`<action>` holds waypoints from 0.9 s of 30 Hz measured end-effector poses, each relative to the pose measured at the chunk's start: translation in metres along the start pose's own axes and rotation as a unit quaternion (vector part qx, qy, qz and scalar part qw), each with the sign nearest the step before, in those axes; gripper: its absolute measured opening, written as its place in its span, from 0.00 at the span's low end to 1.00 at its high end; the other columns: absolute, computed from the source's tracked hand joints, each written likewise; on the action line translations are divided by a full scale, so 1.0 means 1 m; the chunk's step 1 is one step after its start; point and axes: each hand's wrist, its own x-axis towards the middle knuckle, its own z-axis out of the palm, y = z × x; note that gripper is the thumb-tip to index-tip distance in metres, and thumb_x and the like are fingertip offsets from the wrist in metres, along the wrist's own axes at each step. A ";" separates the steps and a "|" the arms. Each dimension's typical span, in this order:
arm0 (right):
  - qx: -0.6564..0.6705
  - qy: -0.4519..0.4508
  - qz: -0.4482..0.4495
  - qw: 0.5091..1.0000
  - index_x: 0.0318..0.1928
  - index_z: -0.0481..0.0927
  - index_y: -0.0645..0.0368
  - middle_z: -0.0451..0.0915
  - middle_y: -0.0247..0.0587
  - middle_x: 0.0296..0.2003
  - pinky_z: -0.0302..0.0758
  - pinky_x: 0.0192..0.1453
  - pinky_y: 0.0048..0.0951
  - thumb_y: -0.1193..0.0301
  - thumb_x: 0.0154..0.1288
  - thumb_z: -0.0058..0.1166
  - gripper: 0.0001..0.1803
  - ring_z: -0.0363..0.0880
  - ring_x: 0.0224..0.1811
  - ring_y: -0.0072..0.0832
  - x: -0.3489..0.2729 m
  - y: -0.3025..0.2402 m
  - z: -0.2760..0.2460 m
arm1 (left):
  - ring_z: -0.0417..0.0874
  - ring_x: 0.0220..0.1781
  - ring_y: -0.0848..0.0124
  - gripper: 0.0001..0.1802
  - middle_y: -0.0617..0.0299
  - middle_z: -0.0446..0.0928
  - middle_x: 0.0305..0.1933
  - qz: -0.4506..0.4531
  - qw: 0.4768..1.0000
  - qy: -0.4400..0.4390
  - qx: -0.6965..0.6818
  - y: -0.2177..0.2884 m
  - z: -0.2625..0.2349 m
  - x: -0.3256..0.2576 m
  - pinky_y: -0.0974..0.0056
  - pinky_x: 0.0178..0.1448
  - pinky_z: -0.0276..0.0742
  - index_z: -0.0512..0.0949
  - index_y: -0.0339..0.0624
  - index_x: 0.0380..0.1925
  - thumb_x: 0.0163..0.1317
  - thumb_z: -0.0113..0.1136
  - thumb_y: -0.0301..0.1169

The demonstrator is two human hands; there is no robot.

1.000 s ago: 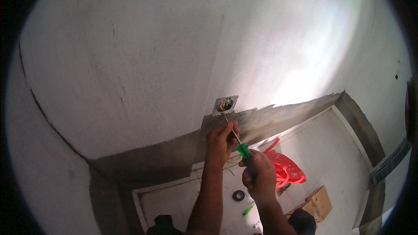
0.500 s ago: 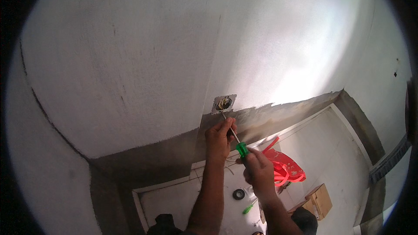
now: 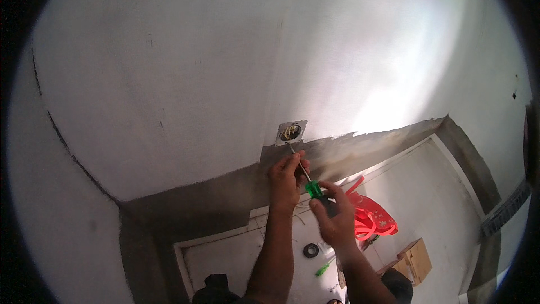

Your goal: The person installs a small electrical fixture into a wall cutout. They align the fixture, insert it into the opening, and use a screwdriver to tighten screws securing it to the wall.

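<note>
A square wall box point(image 3: 291, 132) with wires inside is set in the white wall just above the grey lower band. My right hand point(image 3: 333, 220) grips the green and black handle of a screwdriver point(image 3: 311, 184), whose thin metal shaft runs up to the box. My left hand point(image 3: 287, 177) pinches the shaft about midway, just below the box. Both forearms come up from the lower edge.
On the white floor below lie a red plastic bag point(image 3: 372, 218), a black roll of tape point(image 3: 310, 250), a small green screwdriver point(image 3: 323, 269) and a cardboard box point(image 3: 413, 259). A grey skirting band point(image 3: 185, 208) runs along the wall base.
Both hands have stayed at the wall box. My right hand has shifted slightly on the screwdriver handle; the tip remains at the box.
</note>
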 end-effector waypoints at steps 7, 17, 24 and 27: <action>0.075 -0.018 0.071 0.994 0.57 0.77 0.64 0.83 0.40 0.37 0.78 0.39 0.27 0.68 0.73 0.56 0.18 0.80 0.33 0.24 0.008 -0.004 -0.008 | 0.80 0.29 0.77 0.11 0.63 0.82 0.30 0.029 0.999 -0.005 0.029 0.002 0.006 0.002 0.73 0.30 0.71 0.84 0.36 0.42 0.72 0.59 0.33; 0.004 0.028 -0.084 0.996 0.58 0.78 0.64 0.84 0.42 0.43 0.77 0.48 0.27 0.71 0.71 0.58 0.18 0.81 0.42 0.24 -0.010 0.001 -0.008 | 0.79 0.28 0.79 0.15 0.63 0.82 0.31 0.101 0.990 -0.071 0.061 0.023 0.030 -0.008 0.72 0.29 0.72 0.80 0.39 0.54 0.73 0.59 0.34; -0.053 0.069 -0.166 0.982 0.57 0.78 0.63 0.83 0.48 0.44 0.79 0.50 0.32 0.72 0.69 0.60 0.18 0.84 0.44 0.32 0.000 0.008 0.001 | 0.80 0.28 0.78 0.20 0.63 0.82 0.31 0.103 0.985 -0.104 0.090 0.034 0.033 0.002 0.73 0.30 0.73 0.77 0.41 0.62 0.72 0.59 0.33; -0.077 0.066 -0.175 0.979 0.56 0.79 0.64 0.83 0.49 0.42 0.79 0.49 0.33 0.73 0.69 0.60 0.18 0.84 0.43 0.34 0.003 0.002 0.001 | 0.82 0.29 0.75 0.19 0.62 0.83 0.31 0.099 0.986 -0.089 0.101 0.037 0.033 0.003 0.71 0.30 0.75 0.78 0.43 0.60 0.71 0.60 0.35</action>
